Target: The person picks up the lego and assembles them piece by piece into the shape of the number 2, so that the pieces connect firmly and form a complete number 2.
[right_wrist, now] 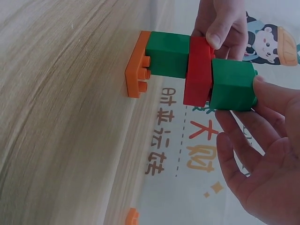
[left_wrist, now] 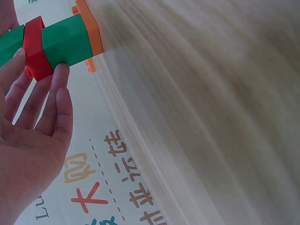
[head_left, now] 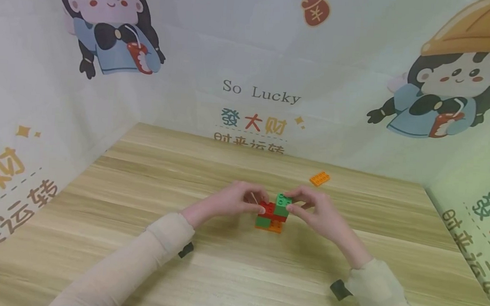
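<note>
I work with both bare hands on a small upright stack of plastic building blocks that stands on the pale wood-grain bench (head_left: 220,278). At its foot lies a flat orange studded base plate (right_wrist: 137,70); on the left end of that sits a plain green lower block (right_wrist: 168,55), and some of the plate's studs show uncovered to its right. Across the green one rests a low red studded brick (head_left: 271,215), its right end jutting out over those studs. My left hand (head_left: 239,200) grips the red brick at its left end, the thumb on the near side and other fingers behind, with fingertips also reaching the green piece below. My right hand (head_left: 320,211) pinches a square green upper block (head_left: 283,203) between thumb and fingers. That block is at the right end of the red brick, whose studs show to the left of it; a thin dark line runs between the two, and I cannot tell whether they are fully pressed together. Apart from the stack, a second orange studded plate (head_left: 319,178) lies farther back and to the right. Behind the bench hangs a white printed backdrop (head_left: 251,45) with cartoon figures and lettering.
</note>
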{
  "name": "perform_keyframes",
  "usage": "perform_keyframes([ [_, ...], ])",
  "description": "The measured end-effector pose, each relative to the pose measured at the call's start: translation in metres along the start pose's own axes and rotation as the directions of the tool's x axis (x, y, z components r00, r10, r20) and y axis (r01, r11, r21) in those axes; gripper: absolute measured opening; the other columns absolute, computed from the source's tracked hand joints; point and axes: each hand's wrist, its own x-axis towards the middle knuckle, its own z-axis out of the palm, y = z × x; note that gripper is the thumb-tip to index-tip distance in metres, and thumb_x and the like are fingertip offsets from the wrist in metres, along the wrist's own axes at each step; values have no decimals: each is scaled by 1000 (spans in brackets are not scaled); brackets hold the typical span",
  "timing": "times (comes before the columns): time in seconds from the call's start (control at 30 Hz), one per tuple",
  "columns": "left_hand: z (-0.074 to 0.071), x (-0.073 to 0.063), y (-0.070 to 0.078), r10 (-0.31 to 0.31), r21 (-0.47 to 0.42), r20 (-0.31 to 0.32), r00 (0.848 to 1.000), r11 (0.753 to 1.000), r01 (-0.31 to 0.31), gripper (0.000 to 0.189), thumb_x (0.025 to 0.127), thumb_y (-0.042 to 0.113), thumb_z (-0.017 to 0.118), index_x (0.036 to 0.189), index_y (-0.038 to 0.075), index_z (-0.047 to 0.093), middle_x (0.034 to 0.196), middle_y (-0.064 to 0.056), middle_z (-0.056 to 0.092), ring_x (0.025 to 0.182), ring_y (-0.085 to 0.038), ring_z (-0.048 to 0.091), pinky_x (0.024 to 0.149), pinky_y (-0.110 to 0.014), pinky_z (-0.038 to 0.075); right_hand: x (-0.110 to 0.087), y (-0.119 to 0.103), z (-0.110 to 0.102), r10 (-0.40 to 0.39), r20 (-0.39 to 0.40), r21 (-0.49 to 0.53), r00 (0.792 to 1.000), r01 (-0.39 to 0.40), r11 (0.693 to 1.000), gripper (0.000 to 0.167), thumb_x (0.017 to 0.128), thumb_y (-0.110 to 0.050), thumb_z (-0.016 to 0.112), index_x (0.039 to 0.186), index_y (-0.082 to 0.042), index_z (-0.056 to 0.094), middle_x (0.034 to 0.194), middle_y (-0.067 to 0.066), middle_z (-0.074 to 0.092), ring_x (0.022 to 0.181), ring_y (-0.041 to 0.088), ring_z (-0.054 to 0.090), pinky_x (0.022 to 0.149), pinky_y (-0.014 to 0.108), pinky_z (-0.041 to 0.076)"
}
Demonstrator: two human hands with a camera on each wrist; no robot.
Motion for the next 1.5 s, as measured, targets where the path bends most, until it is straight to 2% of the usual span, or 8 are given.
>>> perform_keyframes([
  [0.2,-2,-1,3,-10,-1,3,1000,1000,10,20,90,17,72,109,16,68,104,-2,73,93,-12,69,88,-25,57,3,-1,-3,1,15,-14,1000,-1,1000,25,90,-11,70,114,-6,67,116,11,72,105,27,69,81,25,56],
  [0.47,-2,-1,3,-26,-11,13,1000,1000,26,20,90,16,72,110,16,68,104,-1,72,93,-12,69,88,-25,57,6,-1,-8,54,63,4,997,-54,999,24,92,-12,69,115,-7,67,116,11,72,103,24,70,83,29,56],
  [0.8,0,1,1,-20,-6,11,1000,1000,20,21,90,16,72,110,14,68,103,-3,72,93,-12,69,87,-23,57,6,-2,-10,25,84,-1,996,-25,1000,22,90,-13,72,111,-8,69,116,11,72,101,24,71,84,32,57],
  [1.07,-1,1,3,-22,-14,13,1000,1000,22,20,90,16,72,109,15,68,104,-2,72,94,-12,69,88,-24,57,11,-1,-14,86,135,46,987,-93,995,23,91,-14,71,112,-7,68,115,14,73,97,27,72,80,34,60],
  [1.37,0,2,3,-15,0,17,1000,1000,15,20,90,17,72,110,14,68,105,-3,73,94,-13,70,87,-23,57,10,-8,-13,34,111,-60,993,-28,998,22,89,-11,72,110,-6,69,112,12,74,95,23,72,87,43,59],
  [1.5,0,3,3,-16,1,10,1000,1000,16,21,90,16,72,110,15,68,104,-2,72,93,-12,69,87,-23,57,10,-8,-14,36,110,-53,993,-30,998,23,89,-11,72,111,-5,69,112,13,75,94,25,73,86,45,59],
])
